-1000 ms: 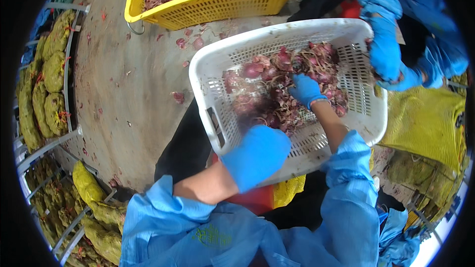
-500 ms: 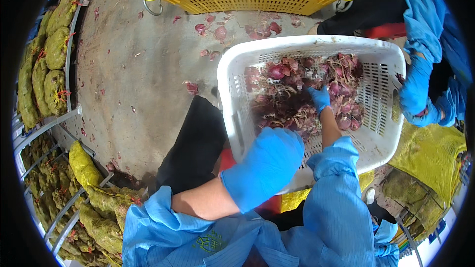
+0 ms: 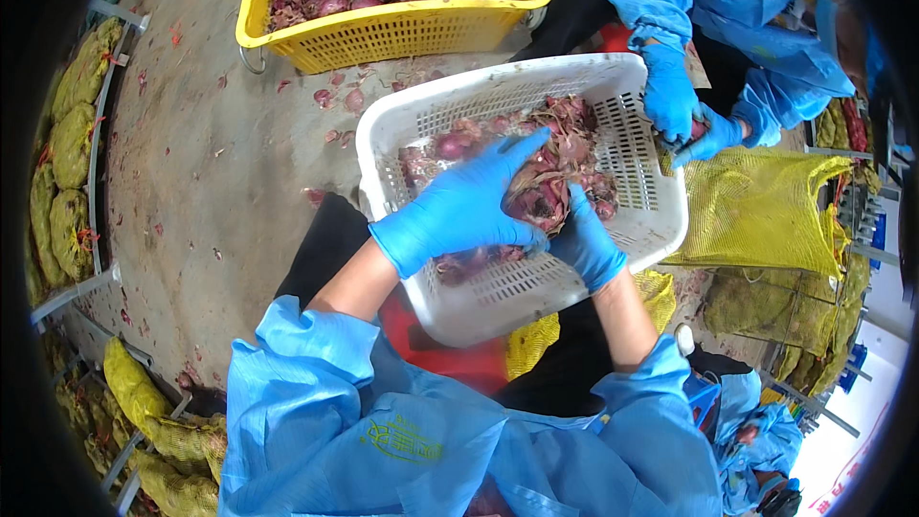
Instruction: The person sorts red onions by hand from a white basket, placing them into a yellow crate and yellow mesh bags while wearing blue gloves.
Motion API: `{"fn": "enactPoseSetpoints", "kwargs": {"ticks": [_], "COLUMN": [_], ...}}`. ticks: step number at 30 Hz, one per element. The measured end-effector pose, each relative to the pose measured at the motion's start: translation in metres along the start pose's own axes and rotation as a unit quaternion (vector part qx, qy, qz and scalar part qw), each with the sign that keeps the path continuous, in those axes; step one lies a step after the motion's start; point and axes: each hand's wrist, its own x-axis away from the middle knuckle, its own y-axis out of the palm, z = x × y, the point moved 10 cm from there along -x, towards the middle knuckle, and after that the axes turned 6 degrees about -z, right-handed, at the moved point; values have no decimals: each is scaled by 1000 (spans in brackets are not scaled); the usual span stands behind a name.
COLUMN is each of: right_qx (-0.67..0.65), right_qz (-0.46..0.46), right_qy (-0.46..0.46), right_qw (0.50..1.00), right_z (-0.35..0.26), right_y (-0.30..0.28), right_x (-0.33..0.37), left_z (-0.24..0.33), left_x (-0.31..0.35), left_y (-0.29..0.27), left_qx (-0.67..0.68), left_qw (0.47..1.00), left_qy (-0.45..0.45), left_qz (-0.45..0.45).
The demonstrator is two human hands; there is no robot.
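Both my hands wear blue gloves and work inside a white slatted plastic basket (image 3: 522, 314). My left hand (image 3: 459, 209) has its thumb and fingers curved round a clump of red onions (image 3: 542, 193) with loose, papery skins. From the other side, my right hand (image 3: 589, 247) presses against the same clump, its fingertips partly hidden. More red onions (image 3: 571, 124) and skins lie in the basket beyond my hands, and a few sit under my left wrist.
A yellow crate (image 3: 402, 38) full of red onions stands ahead. At the right, a co-worker's gloved hands (image 3: 675, 101) hold an onion by the basket's rim. Yellow mesh sacks (image 3: 756, 211) lie at right; filled sacks (image 3: 72, 148) line a metal rack at left. Skins litter the floor.
My left hand has moved forward into the basket, and both hands now close round a clump of onions. The view has shifted, so the basket and yellow crate appear farther left.
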Motion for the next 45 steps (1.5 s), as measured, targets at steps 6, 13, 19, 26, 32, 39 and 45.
{"fn": "enactPoseSetpoints", "kwargs": {"ticks": [6, 13, 19, 26, 32, 39, 45], "right_qx": [326, 330, 316, 210, 589, 344, 353], "right_qz": [141, 95, 136, 177, 243, 163, 135], "right_qy": [-194, -298, -317, -329, -209, -303, -295], "right_qw": [914, 891, 884, 904, 742, 874, 877], "right_z": [-40, -82, -89, -94, -84, -95, -95], "right_y": [-39, 16, -15, -32, -79, -49, -26], "right_x": [19, 38, 48, 61, 62, 67, 65], "left_z": [-15, -38, -20, -41, -24, -12, -7], "left_x": [-8, -23, -38, -42, -39, -47, -47], "left_y": [29, 42, 55, 57, 48, 47, 64], "left_qx": [299, 323, 300, 317, 493, 297, 120], "left_qw": [950, 937, 935, 934, 854, 952, 990], "left_qy": [-84, -115, -190, -163, -168, -78, -44], "left_qz": [-11, 68, -8, 20, 20, -2, -56]}}
